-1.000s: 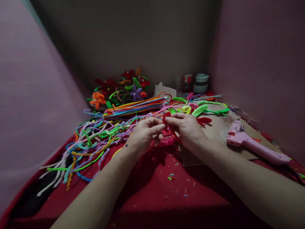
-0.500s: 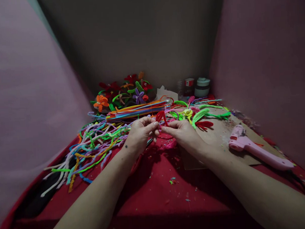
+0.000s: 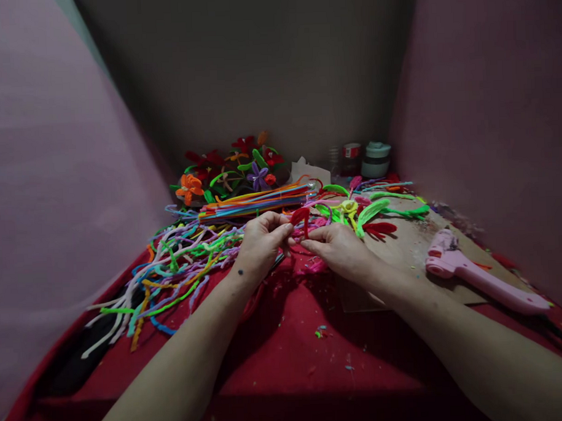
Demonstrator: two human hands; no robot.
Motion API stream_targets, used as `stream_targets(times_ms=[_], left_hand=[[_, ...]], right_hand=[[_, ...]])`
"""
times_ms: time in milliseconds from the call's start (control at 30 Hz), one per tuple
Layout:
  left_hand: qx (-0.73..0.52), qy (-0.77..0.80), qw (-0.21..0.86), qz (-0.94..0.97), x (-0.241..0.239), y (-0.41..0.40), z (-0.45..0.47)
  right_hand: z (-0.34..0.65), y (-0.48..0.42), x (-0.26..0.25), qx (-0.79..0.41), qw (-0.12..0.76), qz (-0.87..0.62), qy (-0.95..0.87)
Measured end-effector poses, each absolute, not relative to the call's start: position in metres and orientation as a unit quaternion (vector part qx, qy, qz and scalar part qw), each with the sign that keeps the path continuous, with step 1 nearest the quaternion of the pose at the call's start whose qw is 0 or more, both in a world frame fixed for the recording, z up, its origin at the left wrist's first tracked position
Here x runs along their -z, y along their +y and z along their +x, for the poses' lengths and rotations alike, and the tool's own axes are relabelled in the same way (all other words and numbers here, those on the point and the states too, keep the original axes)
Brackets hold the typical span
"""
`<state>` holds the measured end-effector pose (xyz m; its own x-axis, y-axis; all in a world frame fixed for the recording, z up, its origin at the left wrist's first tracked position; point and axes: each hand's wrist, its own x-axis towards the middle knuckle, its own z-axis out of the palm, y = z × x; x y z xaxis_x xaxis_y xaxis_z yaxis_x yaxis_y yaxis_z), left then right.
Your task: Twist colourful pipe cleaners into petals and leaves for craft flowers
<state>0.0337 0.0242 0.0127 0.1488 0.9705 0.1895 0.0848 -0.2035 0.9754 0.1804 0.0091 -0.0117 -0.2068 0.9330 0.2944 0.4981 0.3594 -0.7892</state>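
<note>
A bent red pipe cleaner (image 3: 301, 216) is pinched between my two hands, above the middle of the red cloth. My left hand (image 3: 263, 239) has its thumb and fingers closed on the left side of it. On the right side, the thumb and fingertips of my right hand (image 3: 334, 244) grip its lower end. The piece folds into a loop that stands up between the fingertips. A dark tool (image 3: 278, 260), partly covered by my left hand, lies below; its kind does not show. Just behind my hands lies a bundle of straight pipe cleaners (image 3: 257, 201).
Loose pipe cleaners (image 3: 172, 269) sprawl at the left. Fuzzy flowers (image 3: 256, 174) stand at the back. On the right, a pink hot glue gun (image 3: 486, 277) rests partly on a brown board (image 3: 402, 261), near green leaves (image 3: 373, 210). Behind are a lidded jar (image 3: 376, 160) and paper (image 3: 310, 171).
The red loop has narrowed and tilted a little between my fingers, and my right fingertips sit slightly lower on it. The whole view has shifted slightly.
</note>
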Motion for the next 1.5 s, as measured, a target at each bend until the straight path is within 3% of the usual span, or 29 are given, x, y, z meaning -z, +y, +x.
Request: stream_targets(times_ms=[333, 600, 1167, 1500], left_hand=[[-0.493, 0.416, 0.515, 0.564, -0.014, 0.025, 0.032], [-0.469, 0.408, 0.512, 0.592, -0.013, 0.02, 0.035], [-0.471, 0.409, 0.506, 0.596, -0.015, 0.012, 0.04], [-0.475, 0.399, 0.512, 0.594, -0.014, 0.013, 0.041]], right_hand=[[0.18, 0.006, 0.001, -0.441, 0.582, -0.387, -0.564], [0.18, 0.009, 0.001, -0.544, 0.623, -0.305, -0.472], [0.181, 0.007, 0.001, -0.469, 0.606, -0.381, -0.518], [0.179, 0.007, 0.013, -0.343, 0.604, -0.405, -0.595]])
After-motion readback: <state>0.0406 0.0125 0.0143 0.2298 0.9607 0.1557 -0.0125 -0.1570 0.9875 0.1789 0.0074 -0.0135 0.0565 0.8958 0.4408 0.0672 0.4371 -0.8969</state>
